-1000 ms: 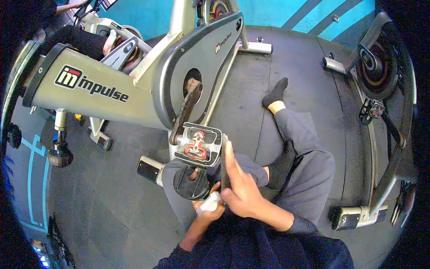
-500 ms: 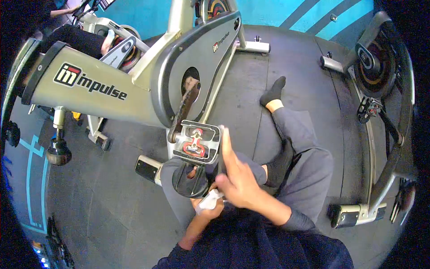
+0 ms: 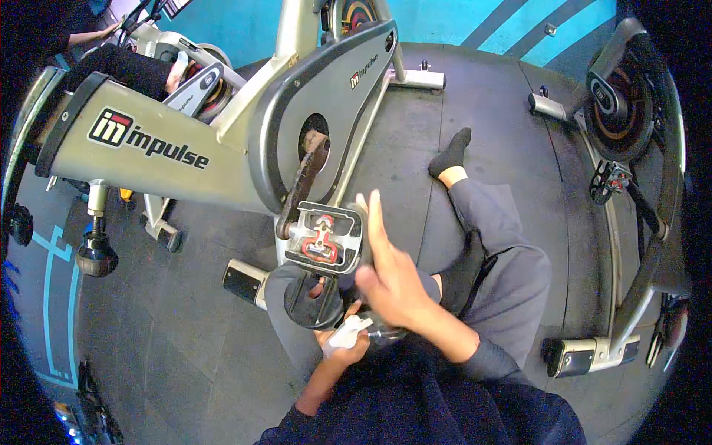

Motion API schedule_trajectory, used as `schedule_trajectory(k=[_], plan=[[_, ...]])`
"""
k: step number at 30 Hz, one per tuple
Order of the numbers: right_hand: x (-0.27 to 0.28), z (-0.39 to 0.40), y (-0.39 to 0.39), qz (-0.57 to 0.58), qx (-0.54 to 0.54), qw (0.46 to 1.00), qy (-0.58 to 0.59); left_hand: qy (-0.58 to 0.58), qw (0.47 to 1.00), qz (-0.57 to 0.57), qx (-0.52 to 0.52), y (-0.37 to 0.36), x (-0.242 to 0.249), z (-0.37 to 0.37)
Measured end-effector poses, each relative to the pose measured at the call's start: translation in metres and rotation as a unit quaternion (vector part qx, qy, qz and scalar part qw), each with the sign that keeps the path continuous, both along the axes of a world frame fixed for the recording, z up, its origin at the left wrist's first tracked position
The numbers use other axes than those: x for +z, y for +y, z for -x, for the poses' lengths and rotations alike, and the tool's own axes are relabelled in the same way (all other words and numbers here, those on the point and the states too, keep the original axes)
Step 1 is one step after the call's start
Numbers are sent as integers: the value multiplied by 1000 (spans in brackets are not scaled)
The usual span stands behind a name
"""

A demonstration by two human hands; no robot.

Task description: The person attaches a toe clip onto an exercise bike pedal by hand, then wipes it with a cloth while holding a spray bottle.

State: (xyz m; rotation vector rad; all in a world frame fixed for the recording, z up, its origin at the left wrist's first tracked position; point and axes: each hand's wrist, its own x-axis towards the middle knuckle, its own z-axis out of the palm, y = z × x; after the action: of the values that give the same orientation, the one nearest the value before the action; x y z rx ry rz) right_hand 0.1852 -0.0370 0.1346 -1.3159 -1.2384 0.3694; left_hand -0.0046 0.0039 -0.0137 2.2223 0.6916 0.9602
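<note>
A bike pedal (image 3: 348,256) with a metal cage and a red-and-silver clip mechanism hangs on the worn crank arm (image 3: 302,182) of a grey exercise bike (image 3: 170,148). My right hand (image 3: 393,278) stands at the pedal's right edge, fingers stretched out and the palm turned toward it. Below the pedal is a black toe cage (image 3: 308,304) with a slot in it. Lower down, my left hand (image 3: 348,348) is closed around a spray bottle (image 3: 350,331) with a white head. Its clear body shows partly behind my right wrist.
My legs (image 3: 504,274) are bent on the dark rubber floor (image 3: 185,334). Another exercise bike (image 3: 623,111) stands at the right. At the back left, a person (image 3: 122,67) is at a further bike. A teal wall (image 3: 445,22) lies behind.
My right hand has shifted slightly down along the pedal's edge, and the pedal has tilted a little. More of the bottle's clear body shows. My left hand stays about where it was.
</note>
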Motion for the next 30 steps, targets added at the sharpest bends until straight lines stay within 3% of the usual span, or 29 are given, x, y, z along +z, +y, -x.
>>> schedule_trajectory(k=[3,5,7,9,11,13,15,16,22,24,25,26,27,28,30], plan=[[1,-6,14,-19,-8,1000,23,216,962,-166,-11,-3,8,8],[0,1,2,5,-30,999,-38,15,997,69,-45,-4,9,-4],[-8,10,-12,38,-11,998,-49,-173,954,236,-68,-7,17,-20],[-14,16,-11,5,-15,998,-61,-131,987,29,-88,1,40,-30],[-8,16,-10,39,-21,997,-67,-219,974,24,-51,-4,27,-29],[-5,4,4,17,-24,998,-57,-39,998,34,-31,-7,17,-8],[-4,-4,17,-32,-27,998,-41,92,994,-58,-11,-5,16,1],[0,-4,16,-13,-20,999,-33,100,991,-87,-2,-4,18,-2],[-6,5,-23,58,5,994,-98,-91,993,75,7,-6,20,-16],[-13,-1,-31,51,-2,997,-54,30,998,-40,24,-3,23,-9],[-20,-7,-28,-10,-65,995,-77,70,994,-80,31,-3,24,-7],[-27,-11,-29,-23,-9,992,124,93,987,-130,32,-3,27,-7],[-18,-11,-32,-17,40,958,284,115,976,-181,33,-3,29,-7],[-9,-11,-36,-21,66,894,443,48,984,-168,35,-1,27,-10],[-15,-16,-38,-15,80,886,456,53,983,-169,43,-3,31,-11]])
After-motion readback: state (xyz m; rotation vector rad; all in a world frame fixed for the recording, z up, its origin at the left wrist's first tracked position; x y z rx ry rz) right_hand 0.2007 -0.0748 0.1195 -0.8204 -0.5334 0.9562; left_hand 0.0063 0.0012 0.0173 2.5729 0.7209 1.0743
